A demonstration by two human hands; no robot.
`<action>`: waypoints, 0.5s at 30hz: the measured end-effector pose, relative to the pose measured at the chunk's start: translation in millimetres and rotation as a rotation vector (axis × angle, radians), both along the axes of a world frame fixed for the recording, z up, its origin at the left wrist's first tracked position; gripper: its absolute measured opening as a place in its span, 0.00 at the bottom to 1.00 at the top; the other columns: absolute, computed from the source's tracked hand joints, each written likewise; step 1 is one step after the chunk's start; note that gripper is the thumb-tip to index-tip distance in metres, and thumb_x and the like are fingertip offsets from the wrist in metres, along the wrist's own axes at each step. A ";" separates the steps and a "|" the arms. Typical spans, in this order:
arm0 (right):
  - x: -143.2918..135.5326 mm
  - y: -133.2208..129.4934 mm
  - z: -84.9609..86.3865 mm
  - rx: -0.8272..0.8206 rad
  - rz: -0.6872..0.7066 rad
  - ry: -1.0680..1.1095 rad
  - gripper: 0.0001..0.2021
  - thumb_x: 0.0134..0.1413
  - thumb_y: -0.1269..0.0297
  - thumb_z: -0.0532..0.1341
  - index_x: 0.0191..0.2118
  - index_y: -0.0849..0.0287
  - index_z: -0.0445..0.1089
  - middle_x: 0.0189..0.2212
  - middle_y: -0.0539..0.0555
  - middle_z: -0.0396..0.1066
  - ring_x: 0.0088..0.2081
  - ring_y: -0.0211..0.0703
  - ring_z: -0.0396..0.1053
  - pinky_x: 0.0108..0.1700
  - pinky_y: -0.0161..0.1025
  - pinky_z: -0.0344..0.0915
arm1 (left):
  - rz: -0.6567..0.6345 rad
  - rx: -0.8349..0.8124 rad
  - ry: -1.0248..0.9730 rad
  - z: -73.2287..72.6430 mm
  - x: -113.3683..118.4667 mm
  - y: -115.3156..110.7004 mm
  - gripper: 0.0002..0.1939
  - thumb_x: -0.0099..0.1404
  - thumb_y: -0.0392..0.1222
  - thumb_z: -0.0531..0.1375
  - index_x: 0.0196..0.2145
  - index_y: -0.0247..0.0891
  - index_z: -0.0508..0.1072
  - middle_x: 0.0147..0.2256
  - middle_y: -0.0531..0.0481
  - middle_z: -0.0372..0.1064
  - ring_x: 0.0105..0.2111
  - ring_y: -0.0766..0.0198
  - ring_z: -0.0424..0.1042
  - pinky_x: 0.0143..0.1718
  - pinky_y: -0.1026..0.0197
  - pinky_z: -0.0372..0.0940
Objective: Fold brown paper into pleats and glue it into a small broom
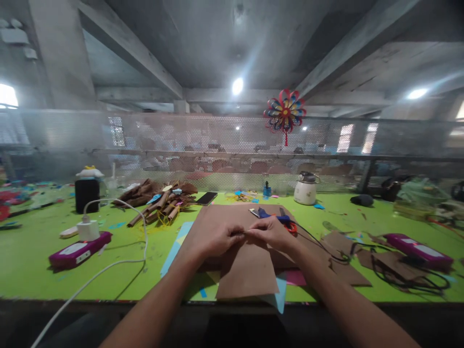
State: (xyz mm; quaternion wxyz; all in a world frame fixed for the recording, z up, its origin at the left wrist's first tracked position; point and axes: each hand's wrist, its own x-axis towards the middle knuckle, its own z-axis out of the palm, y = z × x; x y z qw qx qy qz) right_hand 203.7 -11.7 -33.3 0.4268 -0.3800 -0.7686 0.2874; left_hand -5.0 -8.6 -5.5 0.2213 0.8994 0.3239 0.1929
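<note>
Both left hand [223, 240] and right hand [271, 233] pinched the brown sheet [250, 273] at its far end, seemingly for steadiness, blue tool [281, 218] lying reachable beyond it.

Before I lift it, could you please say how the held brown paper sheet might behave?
The brown paper sheet looks thin, so probably light; perhaps moderately stiff, spreading fairly flat below the left hand and right hand.

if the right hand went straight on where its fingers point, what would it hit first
Probably the left hand, whose fingertips face the right hand up close, though depth between them is unclear.
</note>
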 end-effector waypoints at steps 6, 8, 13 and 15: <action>-1.9 1.2 -3.8 -0.115 0.001 0.049 0.19 0.47 0.50 0.64 0.27 0.65 0.77 0.15 0.50 0.67 0.16 0.32 0.56 0.17 0.31 0.51 | -0.066 -0.015 -0.046 -1.4 -1.0 -0.2 0.16 0.67 0.48 0.51 0.44 0.38 0.73 0.41 0.47 0.73 0.40 0.61 0.68 0.42 0.63 0.59; -0.6 1.4 -2.7 -0.087 -0.019 0.027 0.19 0.47 0.50 0.64 0.27 0.65 0.77 0.17 0.51 0.69 0.17 0.32 0.57 0.18 0.31 0.51 | -0.033 -0.005 0.008 0.5 -2.4 -1.9 0.17 0.67 0.49 0.50 0.42 0.37 0.73 0.38 0.47 0.73 0.37 0.61 0.67 0.39 0.63 0.59; 2.8 3.7 -1.0 -0.015 -0.093 0.023 0.18 0.47 0.52 0.63 0.26 0.65 0.76 0.17 0.51 0.68 0.19 0.33 0.59 0.21 0.32 0.53 | 0.077 0.075 0.100 7.1 -6.2 -7.8 0.19 0.67 0.51 0.48 0.36 0.37 0.72 0.34 0.47 0.71 0.31 0.62 0.65 0.32 0.62 0.55; 2.6 2.7 0.3 -0.051 -0.101 0.034 0.18 0.48 0.51 0.62 0.25 0.64 0.76 0.14 0.49 0.64 0.17 0.32 0.55 0.19 0.32 0.50 | 0.104 0.109 0.109 7.2 -6.9 -7.7 0.19 0.67 0.52 0.47 0.34 0.37 0.72 0.33 0.46 0.71 0.30 0.61 0.64 0.31 0.61 0.54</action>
